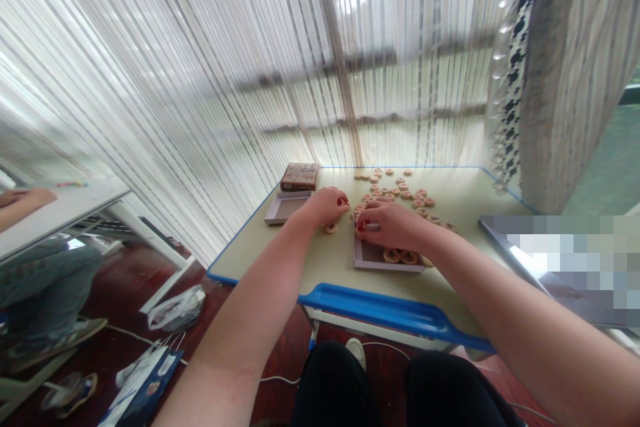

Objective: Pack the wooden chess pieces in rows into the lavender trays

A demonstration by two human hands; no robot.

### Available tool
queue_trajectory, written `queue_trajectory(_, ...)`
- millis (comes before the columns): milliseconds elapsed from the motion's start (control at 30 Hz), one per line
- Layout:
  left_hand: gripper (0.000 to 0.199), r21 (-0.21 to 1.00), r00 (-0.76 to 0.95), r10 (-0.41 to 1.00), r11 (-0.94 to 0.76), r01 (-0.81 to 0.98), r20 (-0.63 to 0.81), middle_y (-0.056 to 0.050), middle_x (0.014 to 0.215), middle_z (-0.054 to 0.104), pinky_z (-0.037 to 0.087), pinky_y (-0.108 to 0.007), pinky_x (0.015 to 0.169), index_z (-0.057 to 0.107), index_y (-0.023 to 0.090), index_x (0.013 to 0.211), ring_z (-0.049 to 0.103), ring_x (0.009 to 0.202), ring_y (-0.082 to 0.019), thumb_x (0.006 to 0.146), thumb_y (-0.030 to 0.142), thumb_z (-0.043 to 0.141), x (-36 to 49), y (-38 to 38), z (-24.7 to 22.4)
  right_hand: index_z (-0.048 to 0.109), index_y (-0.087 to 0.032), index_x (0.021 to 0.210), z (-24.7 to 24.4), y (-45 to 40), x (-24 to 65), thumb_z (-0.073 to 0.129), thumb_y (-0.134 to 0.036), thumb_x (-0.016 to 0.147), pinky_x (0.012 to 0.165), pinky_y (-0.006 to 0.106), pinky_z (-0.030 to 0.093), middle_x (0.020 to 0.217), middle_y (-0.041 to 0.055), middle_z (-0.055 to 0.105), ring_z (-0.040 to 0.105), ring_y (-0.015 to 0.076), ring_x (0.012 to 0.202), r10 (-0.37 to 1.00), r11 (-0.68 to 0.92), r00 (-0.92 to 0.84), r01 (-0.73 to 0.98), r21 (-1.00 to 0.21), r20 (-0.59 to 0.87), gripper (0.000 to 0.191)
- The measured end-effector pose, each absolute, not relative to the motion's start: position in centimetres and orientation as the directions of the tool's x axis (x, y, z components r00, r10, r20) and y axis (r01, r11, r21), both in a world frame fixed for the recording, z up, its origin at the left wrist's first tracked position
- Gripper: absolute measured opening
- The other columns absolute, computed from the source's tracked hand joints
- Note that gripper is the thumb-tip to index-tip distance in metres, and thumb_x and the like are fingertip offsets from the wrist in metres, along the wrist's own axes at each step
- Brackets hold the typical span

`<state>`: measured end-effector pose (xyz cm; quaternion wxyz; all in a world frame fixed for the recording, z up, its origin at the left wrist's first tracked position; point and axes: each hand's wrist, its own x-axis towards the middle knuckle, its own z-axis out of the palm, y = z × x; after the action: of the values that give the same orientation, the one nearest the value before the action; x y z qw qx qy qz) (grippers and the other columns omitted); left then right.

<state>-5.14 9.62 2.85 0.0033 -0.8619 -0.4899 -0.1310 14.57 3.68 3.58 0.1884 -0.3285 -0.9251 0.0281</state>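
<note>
On the blue-edged pale table (325, 260), at least two round wooden discs (391, 255) lie in a lilac cardboard tray (385, 267), many remain loose beyond, your left hand (327, 203) pinches one, and whether your curled right hand (383, 221) grips another is unclear.

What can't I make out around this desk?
All in the head view:
Round pieces: most markings too small.
Nearer box: far side mostly hidden by right hand.
Other box: right end behind left forearm.
Left hand: fingertip grip too small to judge.
Grey object: mostly pixelated, cut by right edge.
Seated person: cut off by left edge.
</note>
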Motion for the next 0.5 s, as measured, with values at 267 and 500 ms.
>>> queue_trajectory(267,0.03,0.076,0.504,0.829,-0.534,0.842,0.243,-0.007,0.086,0.065,0.046,-0.027,0.074,0.069,0.019,0.094,0.059,0.075,-0.017,0.076,0.037,0.053,-5.31,9.77,2.66,0.067,-0.024,0.085,3.58,3.67,14.55,0.058,-0.037,0.074,0.076,0.03,0.039,0.086,0.0048,0.061,0.052,0.0193,0.087,0.616,0.782,-0.702,0.601,-0.168,0.356,0.019)
queue_trajectory(500,0.033,0.113,0.472,0.854,-0.503,0.857,0.219,-0.007,0.088,0.062,0.045,-0.026,0.077,0.068,0.019,0.095,0.058,0.077,-0.016,0.076,0.04,0.052,-5.44,9.82,2.67,0.065,-0.023,0.093,4.09,3.59,14.88,0.056,-0.039,0.076,0.083,0.034,0.039,0.093,0.0059,0.061,0.05,0.0221,0.095,0.659,0.728,-0.617,0.667,-0.158,0.431,0.025)
